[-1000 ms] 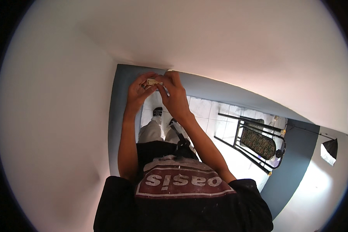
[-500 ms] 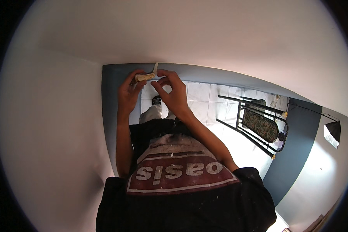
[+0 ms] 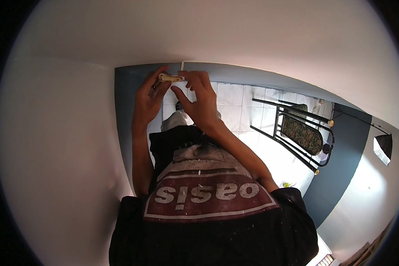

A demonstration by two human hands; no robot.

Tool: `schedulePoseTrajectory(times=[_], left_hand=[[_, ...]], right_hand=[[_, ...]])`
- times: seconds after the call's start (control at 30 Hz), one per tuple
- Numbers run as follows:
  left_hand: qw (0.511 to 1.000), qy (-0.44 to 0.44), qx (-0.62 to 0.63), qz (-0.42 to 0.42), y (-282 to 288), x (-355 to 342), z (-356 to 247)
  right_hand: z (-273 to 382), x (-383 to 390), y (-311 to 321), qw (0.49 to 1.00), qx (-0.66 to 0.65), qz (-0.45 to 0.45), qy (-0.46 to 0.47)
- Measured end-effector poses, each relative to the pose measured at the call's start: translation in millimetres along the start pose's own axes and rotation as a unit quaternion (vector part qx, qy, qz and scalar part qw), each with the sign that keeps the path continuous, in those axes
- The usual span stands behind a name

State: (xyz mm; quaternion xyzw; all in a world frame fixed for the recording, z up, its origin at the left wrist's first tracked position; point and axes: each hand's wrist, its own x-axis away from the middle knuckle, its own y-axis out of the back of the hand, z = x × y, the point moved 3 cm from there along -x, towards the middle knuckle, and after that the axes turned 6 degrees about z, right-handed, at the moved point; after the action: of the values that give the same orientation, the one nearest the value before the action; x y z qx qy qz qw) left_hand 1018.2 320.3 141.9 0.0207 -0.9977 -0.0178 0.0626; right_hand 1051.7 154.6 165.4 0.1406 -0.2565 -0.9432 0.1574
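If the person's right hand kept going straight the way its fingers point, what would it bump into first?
Most likely the wall: the right hand points up toward the edge where the grey-blue band meets the white wall, beside the small tan roll pinched in the left hand. How far off the wall is cannot be judged.

Where Things Are Around Me

My left grip [image 3: 148,95] and my right grip [image 3: 201,99] are up in front of me, side by side, with a roll of tape [image 3: 168,78] between them. The wall [image 3: 53,146] is on my left. The floor [image 3: 239,102] is below my grips. A chair [image 3: 301,133] stands on it, off to my right.
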Motion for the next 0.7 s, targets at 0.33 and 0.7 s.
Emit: schedulePoseTrajectory(times=[0.33, 0.7], left_hand=[[0.999, -0.027, 0.034, 0.030, 0.3, -5.3, -6.8], [0.915, 0.056, 0.398, 0.037, -17.8, -4.2, 48.2]], right_hand=[[3.2, -10.9, 5.6, 0.997, 0.062, 0.019, 0.046], [5.7, -9.3, 13.8, 0.999, -0.029, -0.006, -0.018]])
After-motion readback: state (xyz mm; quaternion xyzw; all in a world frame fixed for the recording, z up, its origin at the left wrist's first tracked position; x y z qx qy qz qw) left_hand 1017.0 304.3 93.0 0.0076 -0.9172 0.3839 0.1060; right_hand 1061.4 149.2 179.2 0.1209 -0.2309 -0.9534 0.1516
